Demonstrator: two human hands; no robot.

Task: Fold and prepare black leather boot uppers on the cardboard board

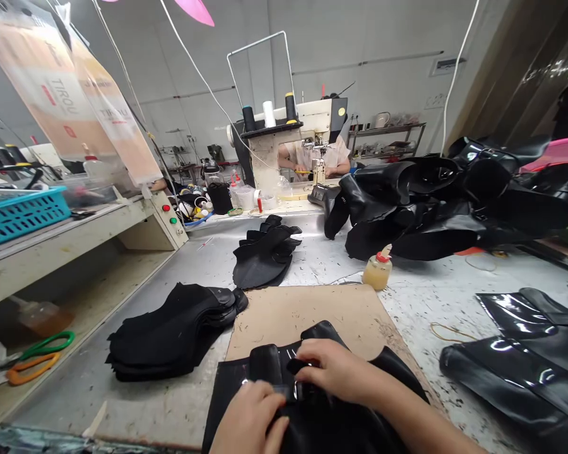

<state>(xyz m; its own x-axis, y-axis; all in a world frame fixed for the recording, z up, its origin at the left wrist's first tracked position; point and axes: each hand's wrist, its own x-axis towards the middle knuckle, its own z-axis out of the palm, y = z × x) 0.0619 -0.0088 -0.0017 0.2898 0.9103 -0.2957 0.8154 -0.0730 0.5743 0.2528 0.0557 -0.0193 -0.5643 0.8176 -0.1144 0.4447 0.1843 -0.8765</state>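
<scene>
A glossy black leather boot upper (265, 362) lies over a tan board (307, 309) in front of me, its lower part running out of the frame. My left hand (250, 416) curls its fingers over the near left of the leather. To the right, my right hand (334, 369) pinches a small dark edge or flap of the same upper between thumb and fingers. A shiny spot, perhaps metal, shows between the hands. Left of the board lies a stack of black cut pieces (165, 331); behind the board is a second, fanned stack (265, 252).
A glue bottle (377, 270) stands behind the board. Black boot uppers (407, 208) are heaped at back right, with flat leather pieces (515, 372) nearer. Scissors (35, 366) lie on the left shelf, below a blue basket (23, 214). Another person (338, 157) sits behind a sewing machine (265, 151).
</scene>
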